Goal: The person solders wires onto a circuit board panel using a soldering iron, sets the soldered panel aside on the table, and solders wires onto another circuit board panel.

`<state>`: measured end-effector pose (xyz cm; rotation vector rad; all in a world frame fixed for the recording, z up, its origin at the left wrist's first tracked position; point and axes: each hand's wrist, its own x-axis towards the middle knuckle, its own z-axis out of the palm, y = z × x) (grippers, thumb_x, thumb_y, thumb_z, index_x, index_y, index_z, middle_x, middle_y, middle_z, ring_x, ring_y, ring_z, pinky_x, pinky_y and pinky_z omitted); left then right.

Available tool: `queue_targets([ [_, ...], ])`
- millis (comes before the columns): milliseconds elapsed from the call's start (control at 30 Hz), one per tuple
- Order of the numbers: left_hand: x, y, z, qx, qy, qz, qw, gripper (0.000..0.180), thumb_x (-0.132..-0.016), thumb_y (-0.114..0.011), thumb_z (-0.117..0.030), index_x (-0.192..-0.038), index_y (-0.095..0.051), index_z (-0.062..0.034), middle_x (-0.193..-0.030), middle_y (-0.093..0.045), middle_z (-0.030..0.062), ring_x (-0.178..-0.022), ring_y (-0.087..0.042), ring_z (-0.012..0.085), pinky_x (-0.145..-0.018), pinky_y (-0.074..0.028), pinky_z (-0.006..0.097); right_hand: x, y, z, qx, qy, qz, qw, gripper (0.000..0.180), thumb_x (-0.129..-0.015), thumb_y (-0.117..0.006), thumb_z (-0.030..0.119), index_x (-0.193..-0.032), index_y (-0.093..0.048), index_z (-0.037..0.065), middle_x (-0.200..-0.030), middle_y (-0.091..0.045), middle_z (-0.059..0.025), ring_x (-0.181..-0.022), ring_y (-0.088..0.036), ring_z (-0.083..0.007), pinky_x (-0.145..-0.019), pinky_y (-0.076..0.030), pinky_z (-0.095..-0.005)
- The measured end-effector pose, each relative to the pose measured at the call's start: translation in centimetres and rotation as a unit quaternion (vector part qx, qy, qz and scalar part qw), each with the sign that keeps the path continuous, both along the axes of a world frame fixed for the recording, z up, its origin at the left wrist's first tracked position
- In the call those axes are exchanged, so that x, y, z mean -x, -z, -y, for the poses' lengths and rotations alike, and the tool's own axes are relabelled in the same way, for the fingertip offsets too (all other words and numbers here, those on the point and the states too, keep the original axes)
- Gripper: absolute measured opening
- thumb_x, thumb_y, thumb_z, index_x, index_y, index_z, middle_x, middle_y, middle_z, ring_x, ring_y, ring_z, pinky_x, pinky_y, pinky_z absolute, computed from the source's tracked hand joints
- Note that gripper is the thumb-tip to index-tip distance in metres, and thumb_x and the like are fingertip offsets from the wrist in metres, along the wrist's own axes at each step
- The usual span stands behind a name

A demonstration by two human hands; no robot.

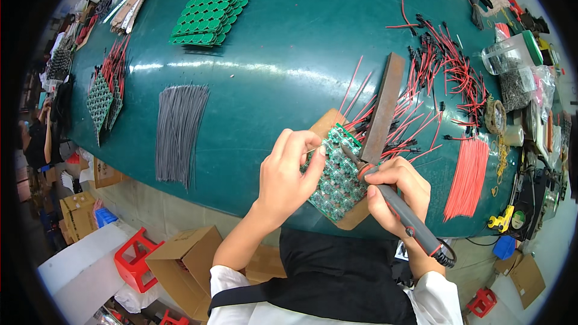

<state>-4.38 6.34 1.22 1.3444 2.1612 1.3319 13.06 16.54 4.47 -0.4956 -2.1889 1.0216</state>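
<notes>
My right hand (402, 188) grips a grey and orange soldering iron (408, 215), its tip resting at the upper right of a green circuit board panel (338, 185). Over the panel's upper left, my left hand (283, 171) pinches with thumb and forefinger; what sits between them is too thin to make out clearly. The panel lies on a tan cardboard-like sheet (354, 217). Red wires (355, 87) stick out past its far edge. A rusty flat metal bar (385, 105) lies across red wires beside the panel, close to the iron's tip.
Red wires with black connectors (430, 54) spread to the right, near a bundle of red wires (466, 177). Grey wires (180, 135) lie left, stacked green panels (208, 17) farther back. A clear jar (512, 54) stands far right. Cardboard box (189, 268) below the table.
</notes>
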Motion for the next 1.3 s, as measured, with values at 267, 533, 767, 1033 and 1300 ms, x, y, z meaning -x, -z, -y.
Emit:
queue_targets([
  [267,0.2,0.6,1.2,-0.040,0.013,-0.009,0.999,0.010,-0.080,-0.071,-0.003,-0.086,-0.064,-0.0067,-0.079,-0.055,0.0049,-0.061,-0.057,0.0182,-0.054,-0.046,0.033,-1.1,0.5,1.9,0.043,0.025,-0.060,0.997,0.017,-0.071,-0.070,-0.004,-0.087,-0.064,-0.002,-0.070,-0.061,-0.0109,-0.061,-0.060,-0.0211,-0.056,-0.047,-0.0292],
  [533,0.3,1.2,1.4,-0.033,0.037,-0.023,0.999,0.010,-0.080,-0.073,-0.002,-0.087,-0.066,-0.0036,-0.080,-0.059,0.0053,-0.063,-0.056,0.0146,-0.056,-0.046,0.029,-0.4,1.5,2.7,0.029,0.035,-0.037,0.998,0.018,-0.070,-0.072,0.000,-0.087,-0.065,0.000,-0.070,-0.063,-0.0084,-0.060,-0.061,-0.0211,-0.058,-0.045,-0.0306],
  [767,-0.2,0.8,1.3,0.006,0.029,-0.079,0.996,0.010,-0.079,-0.074,-0.004,-0.086,-0.068,-0.0054,-0.076,-0.057,0.0044,-0.060,-0.055,0.0124,-0.050,-0.043,0.027,0.1,0.4,2.1,0.003,0.007,-0.013,1.000,0.019,-0.070,-0.071,-0.001,-0.088,-0.065,0.001,-0.072,-0.062,-0.0085,-0.062,-0.061,-0.0216,-0.059,-0.046,-0.0320],
  [1033,0.1,0.7,3.0,-0.053,-0.039,-0.037,0.997,0.011,-0.083,-0.070,-0.002,-0.091,-0.063,-0.0060,-0.078,-0.054,0.0046,-0.057,-0.051,0.0145,-0.049,-0.044,0.029,-1.5,0.3,1.9,0.083,0.017,-0.064,0.994,0.017,-0.075,-0.070,-0.002,-0.091,-0.065,-0.001,-0.074,-0.060,-0.0106,-0.065,-0.059,-0.0208,-0.060,-0.047,-0.0307],
  [1300,0.5,-0.4,4.1,-0.090,-0.083,0.056,0.991,0.008,-0.088,-0.064,0.001,-0.087,-0.057,-0.0034,-0.078,-0.044,-0.0011,-0.064,-0.038,0.0060,-0.052,-0.032,0.023,-2.3,-0.2,1.8,0.091,0.052,-0.131,0.986,0.012,-0.079,-0.070,-0.002,-0.090,-0.066,-0.001,-0.081,-0.065,-0.0118,-0.069,-0.062,-0.0186,-0.062,-0.048,-0.0285],
])
